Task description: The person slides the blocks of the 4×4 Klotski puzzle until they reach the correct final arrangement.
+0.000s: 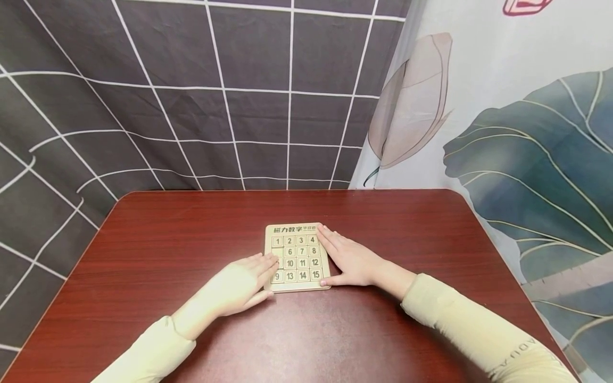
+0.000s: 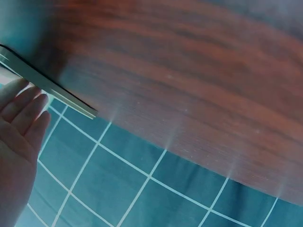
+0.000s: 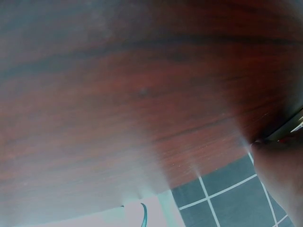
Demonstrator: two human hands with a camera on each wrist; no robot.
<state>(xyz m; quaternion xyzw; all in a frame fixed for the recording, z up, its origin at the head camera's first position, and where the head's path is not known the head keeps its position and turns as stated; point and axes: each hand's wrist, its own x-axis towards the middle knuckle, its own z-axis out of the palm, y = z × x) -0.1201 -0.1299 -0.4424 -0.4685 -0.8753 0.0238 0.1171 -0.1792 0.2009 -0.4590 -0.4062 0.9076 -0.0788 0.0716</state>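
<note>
A pale sliding number puzzle (image 1: pixel 301 286) lies on the table, its numbered tiles in rows and dark Chinese lettering along the top. My left hand (image 1: pixel 241 282) reaches in from the left with fingers extended, the fingertips over the left column between tiles 1 and 9. A bare slot shows just under tile 1, and the fingertips partly cover the tile below it. My right hand (image 1: pixel 354 259) rests along the puzzle's right side, fingers straight at the upper corner and thumb spread to the lower corner. In the left wrist view, fingertips overlap the puzzle's edge (image 2: pixel 57 90).
The reddish-brown wooden table (image 1: pixel 191 223) has rounded far corners. Behind it hangs a dark grey curtain (image 1: pixel 258 117) with a white grid. A white curtain with large leaf prints (image 1: pixel 541 165) hangs at the right.
</note>
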